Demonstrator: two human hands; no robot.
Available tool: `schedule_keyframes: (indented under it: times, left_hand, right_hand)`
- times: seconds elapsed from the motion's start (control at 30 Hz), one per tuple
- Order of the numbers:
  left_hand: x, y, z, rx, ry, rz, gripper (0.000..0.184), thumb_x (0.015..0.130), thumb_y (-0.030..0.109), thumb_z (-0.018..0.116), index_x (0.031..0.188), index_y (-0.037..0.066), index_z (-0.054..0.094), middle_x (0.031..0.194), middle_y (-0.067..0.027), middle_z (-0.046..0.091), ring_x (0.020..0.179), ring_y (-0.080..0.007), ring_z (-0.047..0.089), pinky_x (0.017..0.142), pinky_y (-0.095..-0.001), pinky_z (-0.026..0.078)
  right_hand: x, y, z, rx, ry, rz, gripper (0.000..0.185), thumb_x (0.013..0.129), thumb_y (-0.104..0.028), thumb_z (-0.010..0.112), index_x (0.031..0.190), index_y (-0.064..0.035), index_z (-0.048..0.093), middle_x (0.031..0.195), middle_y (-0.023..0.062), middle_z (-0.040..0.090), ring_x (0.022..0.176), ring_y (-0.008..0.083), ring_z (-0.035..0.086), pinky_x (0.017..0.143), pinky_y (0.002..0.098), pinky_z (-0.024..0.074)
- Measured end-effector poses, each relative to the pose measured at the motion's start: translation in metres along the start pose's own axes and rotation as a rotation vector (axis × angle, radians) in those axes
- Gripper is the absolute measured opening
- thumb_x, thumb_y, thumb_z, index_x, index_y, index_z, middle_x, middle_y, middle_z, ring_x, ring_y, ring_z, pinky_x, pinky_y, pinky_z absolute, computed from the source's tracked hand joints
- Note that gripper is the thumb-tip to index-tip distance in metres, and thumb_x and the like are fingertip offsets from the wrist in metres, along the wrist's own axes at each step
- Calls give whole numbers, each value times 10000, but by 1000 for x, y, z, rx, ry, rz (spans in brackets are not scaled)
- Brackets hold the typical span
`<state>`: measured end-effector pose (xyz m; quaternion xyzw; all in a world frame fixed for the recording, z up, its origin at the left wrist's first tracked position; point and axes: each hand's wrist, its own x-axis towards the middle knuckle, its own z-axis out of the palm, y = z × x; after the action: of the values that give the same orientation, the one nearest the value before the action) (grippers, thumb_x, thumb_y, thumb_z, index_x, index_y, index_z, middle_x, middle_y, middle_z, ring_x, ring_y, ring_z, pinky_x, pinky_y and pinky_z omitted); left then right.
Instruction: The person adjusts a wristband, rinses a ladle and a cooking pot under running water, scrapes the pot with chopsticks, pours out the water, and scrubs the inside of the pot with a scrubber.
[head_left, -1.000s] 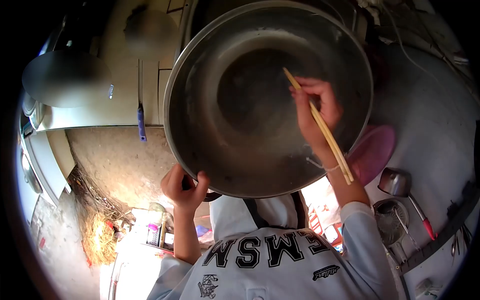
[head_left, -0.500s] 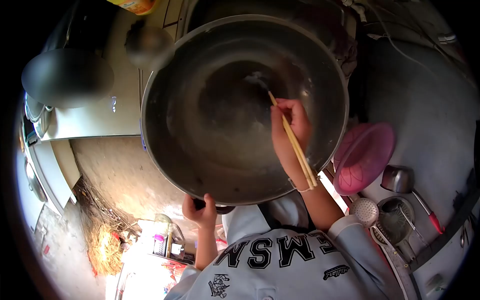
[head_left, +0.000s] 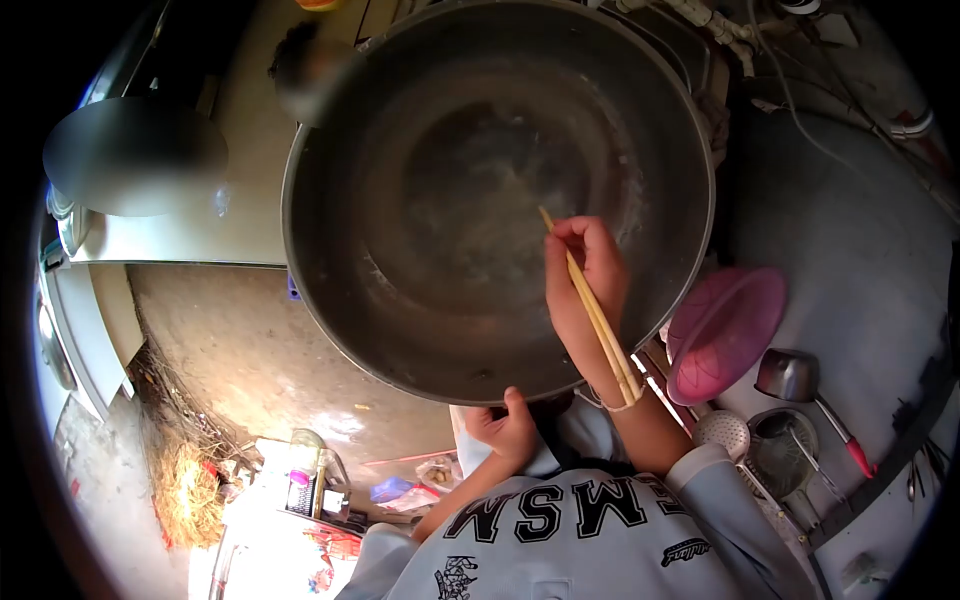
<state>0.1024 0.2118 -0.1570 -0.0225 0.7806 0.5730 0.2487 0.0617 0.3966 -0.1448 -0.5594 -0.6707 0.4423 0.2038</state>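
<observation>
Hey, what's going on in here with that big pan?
A person is holding a pair of chopsticks in the right hand, tips pointing into a wide, dark pan. The left hand is at the near rim, thumb up by the edge. I can't make out clearly what, if anything, is in the pan. A pink basin sits off to the right.

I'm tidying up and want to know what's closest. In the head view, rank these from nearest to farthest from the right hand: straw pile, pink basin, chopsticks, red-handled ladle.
From the right hand:
1. Chopsticks: held in it.
2. Pink basin: to its right.
3. Red-handled ladle: farther right, beyond the basin.
4. Straw pile: far left, low down.
</observation>
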Motion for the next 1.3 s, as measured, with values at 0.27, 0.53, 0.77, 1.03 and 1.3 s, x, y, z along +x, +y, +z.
schedule_keyframes:
  times: [0.27, 0.53, 0.77, 1.03, 1.3]
  left_hand:
    - [-6, 0, 19, -41, -26, 99, 173, 821, 133, 593, 728, -4, 544, 599, -33, 555, 519, -86, 493, 490, -207, 392]
    - [0, -6, 13, -13, -84, 206, 199, 817, 173, 618, 755, -15, 594, 660, -60, 609, 593, -142, 565, 563, -263, 449]
    - [23, -9, -5, 92, -494, 455, 122, 741, 130, 658, 798, 26, 685, 743, -123, 648, 666, -272, 629, 652, -329, 497]
    - [28, -5, -7, 23, -608, 431, 162, 699, 48, 670, 860, 47, 696, 818, -117, 655, 724, -262, 634, 690, -335, 500]
    - [28, -8, -6, 27, -696, 379, 196, 700, 56, 655, 894, 52, 682, 812, -110, 643, 717, -267, 621, 676, -341, 496]
  right_hand:
    - [41, -7, 18, -86, 119, -97, 61, 826, -14, 558, 882, -7, 535, 779, 91, 589, 689, 164, 571, 642, 281, 456]
    - [42, 5, 71, -51, -102, -246, 81, 804, -40, 542, 883, -31, 523, 887, 172, 523, 815, 355, 531, 704, 406, 427]
    - [66, 2, 57, 104, 197, 82, 32, 845, -28, 545, 875, -21, 550, 756, 72, 605, 714, 130, 582, 645, 260, 456]
    - [72, 5, 52, 159, 163, 24, 34, 834, -5, 541, 863, -5, 559, 747, 59, 618, 718, 102, 579, 645, 223, 449]
    - [53, 2, 75, 171, -67, -14, 28, 813, -19, 563, 829, 1, 552, 764, 97, 619, 688, 131, 600, 637, 248, 465]
